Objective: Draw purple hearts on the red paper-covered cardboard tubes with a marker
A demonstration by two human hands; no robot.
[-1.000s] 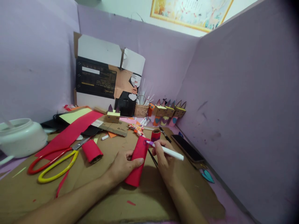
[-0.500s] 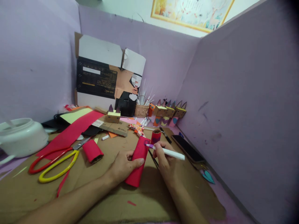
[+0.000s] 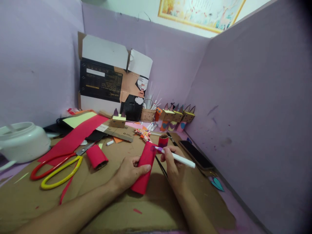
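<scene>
Red paper-wrapped tube (image 3: 147,157), 1 pc, tilted over cardboard sheet (image 3: 161,214); L hand (image 3: 130,171) clasps its side, prob to steady it, R hand (image 3: 174,167) pinching white-barrelled felt-tip marker (image 3: 184,160) nr tip, prob for control, beside purple mark (image 3: 152,148) at tube's upper end.

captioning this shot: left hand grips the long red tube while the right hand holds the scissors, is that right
Not the scissors: in the head view, the right hand holds a white-and-purple marker. The left hand does grip the long red tube.
</scene>
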